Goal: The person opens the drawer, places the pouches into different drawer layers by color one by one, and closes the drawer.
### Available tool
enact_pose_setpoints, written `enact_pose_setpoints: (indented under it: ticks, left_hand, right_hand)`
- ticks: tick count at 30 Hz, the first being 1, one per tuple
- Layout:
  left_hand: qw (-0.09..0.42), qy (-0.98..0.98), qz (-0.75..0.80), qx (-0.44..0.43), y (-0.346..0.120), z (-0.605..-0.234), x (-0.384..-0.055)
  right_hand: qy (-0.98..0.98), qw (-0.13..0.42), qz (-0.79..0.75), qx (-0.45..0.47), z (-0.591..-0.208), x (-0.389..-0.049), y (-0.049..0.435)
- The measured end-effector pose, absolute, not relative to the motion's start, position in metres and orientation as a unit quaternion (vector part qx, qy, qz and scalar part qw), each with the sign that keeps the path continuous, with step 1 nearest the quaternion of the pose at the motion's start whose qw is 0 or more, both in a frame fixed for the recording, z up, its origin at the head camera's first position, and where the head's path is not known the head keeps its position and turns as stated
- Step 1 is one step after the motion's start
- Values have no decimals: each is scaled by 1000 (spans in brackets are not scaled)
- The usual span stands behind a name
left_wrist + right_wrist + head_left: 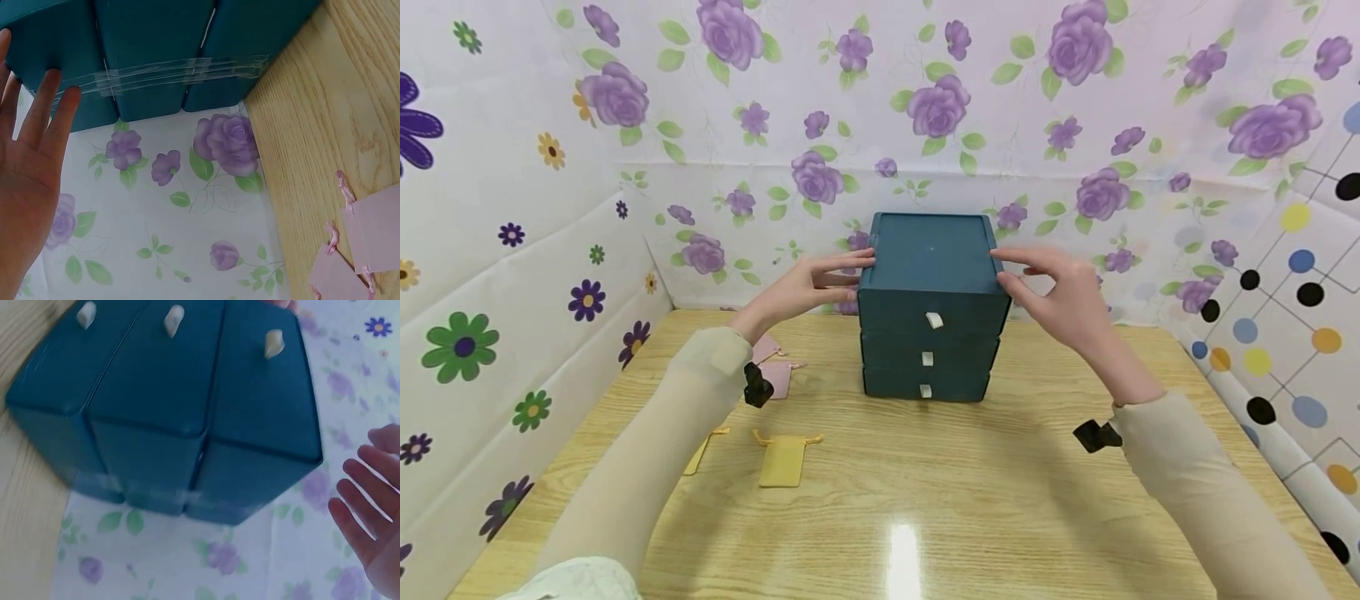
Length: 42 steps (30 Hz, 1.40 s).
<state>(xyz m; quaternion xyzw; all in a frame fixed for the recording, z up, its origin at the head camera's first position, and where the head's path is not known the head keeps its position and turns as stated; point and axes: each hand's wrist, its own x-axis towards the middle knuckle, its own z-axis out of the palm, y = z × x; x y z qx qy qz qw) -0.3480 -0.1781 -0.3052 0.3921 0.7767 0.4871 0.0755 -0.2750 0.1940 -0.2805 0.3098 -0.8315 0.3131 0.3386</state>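
A dark teal three-drawer box (934,250) stands upright at the back of the table, its front towards me. Each drawer has a small pale pull tab (927,358). At the box's upper left side is my left hand (805,287), its straight fingers against the wall in the left wrist view. On the other side, my right hand (1063,292) has its thumb and fingers extended beside the top right edge. The right wrist view shows the right palm (381,519) with a gap to the box. Clear tape (156,78) runs across the drawers' side.
Pink drawstring pouches (777,377) lie left of the box, partly behind my left wrist. Nearer me are a yellow drawstring pouch (782,462) and another yellow pouch (697,457) partly covered by my left sleeve. A flowered cloth (820,179) hangs behind the wooden table (955,492).
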Motion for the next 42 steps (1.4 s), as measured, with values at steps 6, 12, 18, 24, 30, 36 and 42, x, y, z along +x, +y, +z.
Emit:
enact_pose_setpoints:
  ticks: [6, 12, 18, 24, 30, 36, 42]
  left_hand:
    - [70, 777, 485, 395, -178, -306, -346]
    - [61, 789, 469, 393, -178, -307, -344]
    - [66, 790, 469, 388, -179, -303, -341]
    - [72, 796, 463, 384, -182, -297, -334]
    - [55, 822, 437, 360, -189, -293, -326]
    - [47, 831, 423, 358, -195, -293, -317]
    - [50, 838, 409, 358, -206, -299, -304]
  right_hand:
    - [-845, 286, 312, 327, -289, -289, 208]
    - [-857, 233, 324, 326, -296, -296, 216]
    - [-861, 201, 339, 322, -301, -302, 218]
    - [-859, 192, 350, 321, -304, -305, 220]
    - [-851, 181, 370, 325, -309, -308, 221]
    - [-847, 186, 385, 317, -312, -309, 221]
    - [-842, 153, 400, 329, -308, -313, 225]
